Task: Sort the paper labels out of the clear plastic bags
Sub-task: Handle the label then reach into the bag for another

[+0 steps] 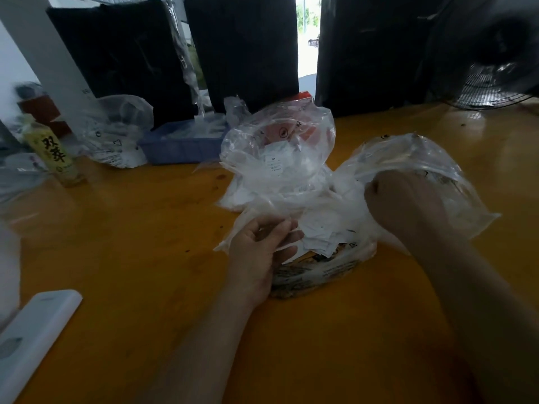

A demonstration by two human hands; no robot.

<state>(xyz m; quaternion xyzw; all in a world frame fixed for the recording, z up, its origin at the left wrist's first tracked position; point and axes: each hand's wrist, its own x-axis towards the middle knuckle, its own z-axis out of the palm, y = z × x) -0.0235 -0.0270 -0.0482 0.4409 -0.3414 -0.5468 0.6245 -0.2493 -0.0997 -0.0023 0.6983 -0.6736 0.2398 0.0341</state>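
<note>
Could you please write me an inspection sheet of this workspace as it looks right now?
Surface: orange wooden table, mostly bare in front.
Job's things: clear plastic bags heaped mid-table; paper labels inside.
Clutter: blue tray, bottle, white device.
Hands: left hand pinches bag film; right hand grips another bag.
Cables: nothing seen.
Surroundings: black bundles, fan, daylight behind.
</note>
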